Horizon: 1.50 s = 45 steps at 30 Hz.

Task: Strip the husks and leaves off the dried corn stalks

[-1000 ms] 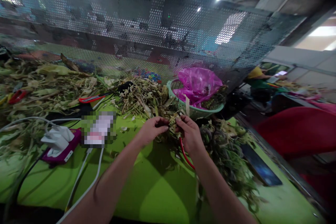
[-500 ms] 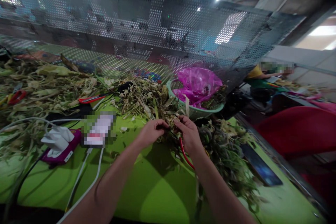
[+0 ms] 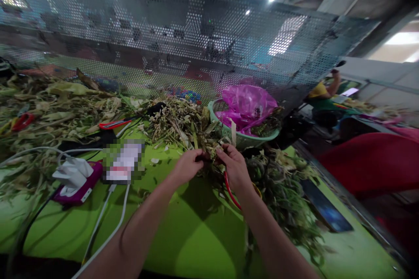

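Observation:
My left hand [image 3: 186,168] and my right hand [image 3: 233,166] meet over a clump of dried plant stalks and leaves [image 3: 211,153] on the green table [image 3: 183,235]. Both hands have their fingers pinched on the clump between them. Red-handled scissors [image 3: 229,189] hang from my right hand, with the red loop showing under the palm. A larger heap of plant trimmings [image 3: 178,122] lies just beyond my fingers.
A green basket [image 3: 244,138] holding a pink plastic bag [image 3: 247,104] stands behind my hands. White charger and cables [image 3: 73,172] lie at left on a magenta device. Red scissors [image 3: 114,123] rest in the leaves. A perforated metal screen [image 3: 196,39] rises behind. Another person [image 3: 322,91] works at far right.
My hands have shifted slightly left and closer together on the clump. The person at far right has raised an arm.

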{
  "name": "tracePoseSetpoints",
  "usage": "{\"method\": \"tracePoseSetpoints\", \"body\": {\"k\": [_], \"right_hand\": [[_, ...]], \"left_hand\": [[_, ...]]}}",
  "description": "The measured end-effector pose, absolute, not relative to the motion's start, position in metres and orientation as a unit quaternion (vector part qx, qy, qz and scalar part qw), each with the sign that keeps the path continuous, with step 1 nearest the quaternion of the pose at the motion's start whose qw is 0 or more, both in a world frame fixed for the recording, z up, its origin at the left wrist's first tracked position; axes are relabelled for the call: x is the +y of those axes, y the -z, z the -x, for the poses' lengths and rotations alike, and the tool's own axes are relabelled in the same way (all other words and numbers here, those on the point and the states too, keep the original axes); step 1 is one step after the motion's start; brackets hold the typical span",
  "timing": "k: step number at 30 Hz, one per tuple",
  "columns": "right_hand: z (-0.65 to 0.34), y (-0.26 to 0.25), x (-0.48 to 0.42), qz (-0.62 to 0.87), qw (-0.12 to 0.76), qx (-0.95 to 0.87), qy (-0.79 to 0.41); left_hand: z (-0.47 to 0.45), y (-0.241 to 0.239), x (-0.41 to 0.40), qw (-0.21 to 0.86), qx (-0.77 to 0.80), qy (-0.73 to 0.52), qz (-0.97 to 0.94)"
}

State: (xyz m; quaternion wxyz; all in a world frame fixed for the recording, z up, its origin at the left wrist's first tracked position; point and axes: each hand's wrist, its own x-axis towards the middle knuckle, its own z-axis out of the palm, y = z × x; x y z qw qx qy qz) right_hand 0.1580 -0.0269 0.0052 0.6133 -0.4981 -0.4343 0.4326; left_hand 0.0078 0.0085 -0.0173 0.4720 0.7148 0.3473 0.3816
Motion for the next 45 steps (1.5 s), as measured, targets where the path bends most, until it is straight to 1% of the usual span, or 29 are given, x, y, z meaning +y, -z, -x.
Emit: {"method": "tracePoseSetpoints", "body": {"k": [2,7,12,15,20,25,28,30,36,41,45], "right_hand": [[-0.159,-0.006,-0.027,0.492,0.610,-0.431,-0.447],[-0.163,-0.005,-0.026,0.482,0.635,-0.411,-0.442],[-0.161,-0.003,-0.025,0.476,0.614,-0.434,-0.456],[-0.160,-0.004,-0.026,0.477,0.625,-0.420,-0.452],[-0.162,-0.008,-0.027,0.479,0.652,-0.395,-0.435],[-0.163,-0.010,-0.027,0.484,0.663,-0.384,-0.423],[-0.163,-0.009,-0.026,0.485,0.664,-0.384,-0.421],[-0.162,-0.007,-0.026,0.486,0.658,-0.392,-0.421],[-0.157,-0.003,-0.027,0.495,0.595,-0.456,-0.440],[-0.159,-0.002,-0.027,0.500,0.612,-0.439,-0.429],[-0.159,-0.002,-0.027,0.492,0.617,-0.442,-0.427]], "left_hand": [[-0.008,0.017,0.009,0.491,0.342,-0.382,-0.704],[-0.005,0.012,0.009,0.527,0.356,-0.409,-0.655],[-0.007,0.013,0.009,0.575,0.328,-0.400,-0.634],[-0.007,0.016,0.011,0.586,0.332,-0.414,-0.613],[-0.001,0.014,0.013,0.578,0.370,-0.392,-0.613],[0.002,0.008,0.010,0.585,0.353,-0.358,-0.636],[0.000,0.011,0.010,0.583,0.346,-0.367,-0.637],[-0.002,0.014,0.012,0.579,0.350,-0.386,-0.627],[-0.002,0.013,0.014,0.578,0.359,-0.408,-0.609],[0.000,0.003,0.010,0.601,0.361,-0.425,-0.573],[-0.005,0.007,0.008,0.565,0.357,-0.409,-0.621]]}}
